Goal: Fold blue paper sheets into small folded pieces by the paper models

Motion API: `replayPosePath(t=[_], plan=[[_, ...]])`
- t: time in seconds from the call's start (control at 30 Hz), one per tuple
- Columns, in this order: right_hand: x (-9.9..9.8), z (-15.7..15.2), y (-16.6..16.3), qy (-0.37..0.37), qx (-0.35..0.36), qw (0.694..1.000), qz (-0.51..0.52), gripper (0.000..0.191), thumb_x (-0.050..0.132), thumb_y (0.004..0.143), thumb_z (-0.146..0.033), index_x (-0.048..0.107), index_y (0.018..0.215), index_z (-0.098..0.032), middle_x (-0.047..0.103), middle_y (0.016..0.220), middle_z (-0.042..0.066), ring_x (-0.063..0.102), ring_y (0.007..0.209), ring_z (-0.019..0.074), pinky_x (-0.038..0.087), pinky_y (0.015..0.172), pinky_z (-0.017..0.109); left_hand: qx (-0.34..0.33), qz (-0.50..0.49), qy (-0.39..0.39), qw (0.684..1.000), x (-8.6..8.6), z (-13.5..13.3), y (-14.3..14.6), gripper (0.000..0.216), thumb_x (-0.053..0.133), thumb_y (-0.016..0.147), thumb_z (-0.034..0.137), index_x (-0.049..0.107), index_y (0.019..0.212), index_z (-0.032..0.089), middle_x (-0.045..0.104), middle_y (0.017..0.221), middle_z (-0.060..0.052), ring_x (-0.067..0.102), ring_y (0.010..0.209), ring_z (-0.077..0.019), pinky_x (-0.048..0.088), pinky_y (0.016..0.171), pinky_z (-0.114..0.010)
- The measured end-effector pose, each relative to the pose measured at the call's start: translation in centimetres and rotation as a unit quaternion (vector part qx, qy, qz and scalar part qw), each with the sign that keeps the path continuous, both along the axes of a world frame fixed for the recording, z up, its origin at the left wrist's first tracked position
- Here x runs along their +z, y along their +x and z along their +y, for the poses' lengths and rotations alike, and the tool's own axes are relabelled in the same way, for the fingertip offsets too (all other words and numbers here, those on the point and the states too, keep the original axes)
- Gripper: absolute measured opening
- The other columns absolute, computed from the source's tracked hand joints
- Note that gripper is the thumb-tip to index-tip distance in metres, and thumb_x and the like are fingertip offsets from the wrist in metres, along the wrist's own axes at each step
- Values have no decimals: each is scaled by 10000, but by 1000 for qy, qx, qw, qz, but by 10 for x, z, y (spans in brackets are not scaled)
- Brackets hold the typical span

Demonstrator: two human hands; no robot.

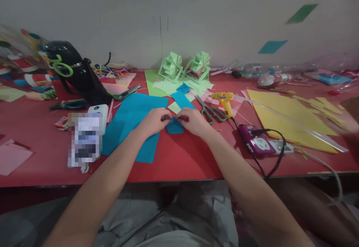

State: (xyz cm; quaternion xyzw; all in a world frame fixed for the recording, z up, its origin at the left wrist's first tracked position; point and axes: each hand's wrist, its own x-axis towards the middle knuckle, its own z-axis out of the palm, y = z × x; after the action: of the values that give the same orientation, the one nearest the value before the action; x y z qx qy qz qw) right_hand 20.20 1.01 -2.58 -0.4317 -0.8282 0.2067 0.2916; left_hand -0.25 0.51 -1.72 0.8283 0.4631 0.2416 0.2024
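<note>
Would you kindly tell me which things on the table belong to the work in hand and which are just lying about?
In the work:
small blue paper, pinched by the left hand and right hand
large blue sheet, alongside (likely)
scissors, nearby (possibly)

Apparently lying about:
yellow paper
pliers
pink paper at far left

No words, brand names or numbers could be read anywhere on the surface. The yellow glue gun seemed to carry a small marking along its upper body, too blurred to make out. The phone had a screen broken into coarse blocks, which hid any writing on it. Small dark marks stood near the top of the white case behind the phone, with no letters legible. The purple box bore a pale panel with marks too small to read.
</note>
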Motion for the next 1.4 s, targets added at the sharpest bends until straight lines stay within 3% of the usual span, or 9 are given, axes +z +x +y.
replayPosePath(t=[0.2,0.43,0.63,0.7,0.8,0.97,1.13,1.3,1.4], plan=[[-2,-1,-1,25,24,999,-25,275,556,722,39,730,797,-159,684,868,63,614,774,155,456,709,258,-16,-12,3,1000,1,-1,0,132,600,774,92,685,804,189,645,800,-13,589,721,-142,435,661,-255],[1,-6,0,25,31,996,-84,290,553,747,-1,766,871,-153,687,933,81,623,812,172,457,723,271,-43,34,10,998,5,-1,-6,158,598,773,93,734,807,168,661,843,-42,593,748,-155,426,674,-277],[3,-7,2,16,37,993,-110,237,603,770,-96,795,886,-173,695,989,89,628,820,189,477,772,310,-50,47,23,997,9,-6,-3,197,599,873,240,705,719,178,617,869,-49,587,789,-172,431,722,-307],[5,-8,3,13,42,993,-108,233,610,770,-115,799,890,-182,697,1023,90,636,848,199,485,795,322,-30,49,19,998,9,-6,0,245,587,912,288,688,717,180,610,861,-50,584,794,-178,425,723,-313],[7,-8,5,9,43,993,-106,226,617,766,-124,802,878,-190,696,1058,92,645,869,203,495,820,330,10,46,-6,999,7,-6,3,136,630,890,260,681,789,183,612,876,-45,585,800,-180,426,710,-306],[6,-5,7,-7,43,996,-82,234,603,748,-93,798,846,-178,703,1032,86,651,863,190,499,805,312,21,26,-64,997,2,-3,1,44,656,853,232,665,871,193,634,895,-43,594,812,-179,452,713,-301],[2,-1,6,-16,25,999,-22,256,561,746,-42,766,831,-170,709,939,64,603,715,134,488,706,280,24,9,-80,997,-5,-2,-1,75,656,825,218,630,894,203,637,905,-47,597,812,-190,456,690,-309],[4,-2,5,-2,29,1000,-5,123,647,860,-248,738,854,-166,700,859,71,620,801,174,480,762,312,19,5,-65,998,-3,-5,1,48,633,829,196,597,859,207,630,907,-45,593,803,-191,432,668,-302],[4,-1,7,-16,43,999,-11,115,739,799,-249,730,889,-179,699,905,62,624,846,179,476,779,307,20,14,-65,998,2,-7,3,40,626,827,187,592,834,207,632,887,-44,592,807,-198,416,660,-298]])
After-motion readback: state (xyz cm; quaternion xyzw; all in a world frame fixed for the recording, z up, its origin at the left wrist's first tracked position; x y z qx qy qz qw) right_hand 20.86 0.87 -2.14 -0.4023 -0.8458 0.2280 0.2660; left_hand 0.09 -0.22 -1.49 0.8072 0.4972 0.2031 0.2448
